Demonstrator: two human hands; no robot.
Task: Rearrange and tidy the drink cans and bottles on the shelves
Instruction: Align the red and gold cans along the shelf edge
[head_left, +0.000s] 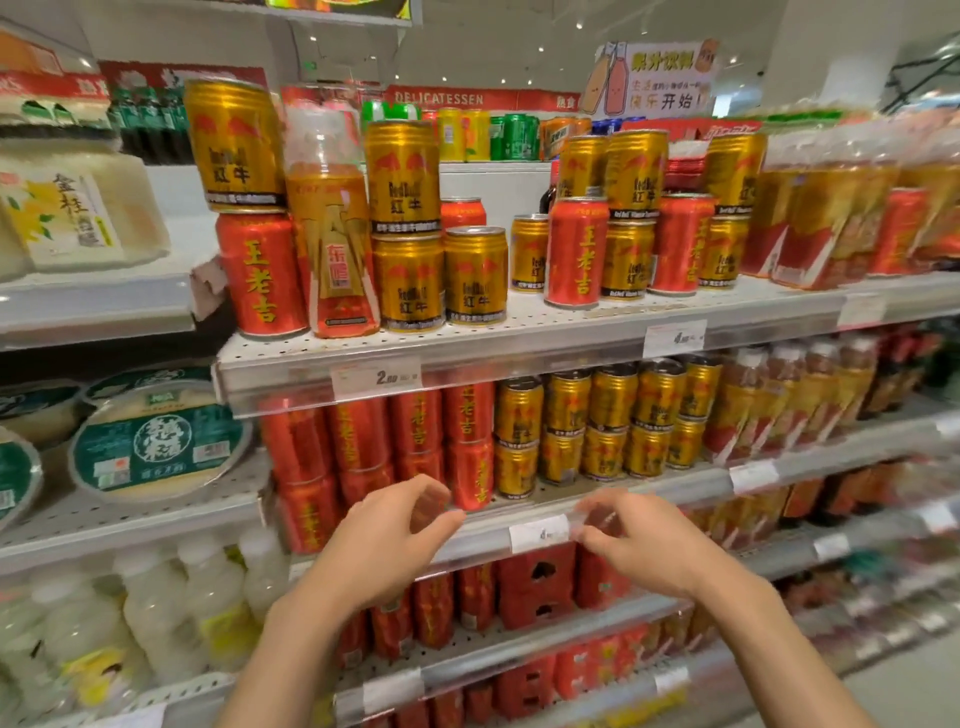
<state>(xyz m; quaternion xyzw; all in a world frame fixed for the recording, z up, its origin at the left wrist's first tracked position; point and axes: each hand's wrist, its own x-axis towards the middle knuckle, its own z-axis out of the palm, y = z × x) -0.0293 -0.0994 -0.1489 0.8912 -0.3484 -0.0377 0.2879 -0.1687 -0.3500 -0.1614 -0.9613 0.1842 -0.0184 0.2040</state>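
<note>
On the top shelf (519, 338) stand mixed drinks: a red can (260, 273) with a gold can (234, 145) stacked on it, an orange bottle (335, 234), stacked gold cans (405, 228), a single gold can (475, 275), and further red cans (576, 252) among gold ones. The second shelf holds rows of red cans (415, 441) and gold cans (597, 421). My left hand (389, 540) hovers in front of the second shelf's red cans, fingers curled and apart, holding nothing. At the same shelf's front edge, near a price tag, my right hand (639, 540) is likewise empty with its fingers apart.
Round green-lidded tubs (156, 441) and white packs (78, 213) fill the shelves at left. Pale bottles (156, 608) stand at lower left. Wrapped bottle packs (831, 218) sit at right on the top shelf. Red packs (535, 582) fill the lower shelves.
</note>
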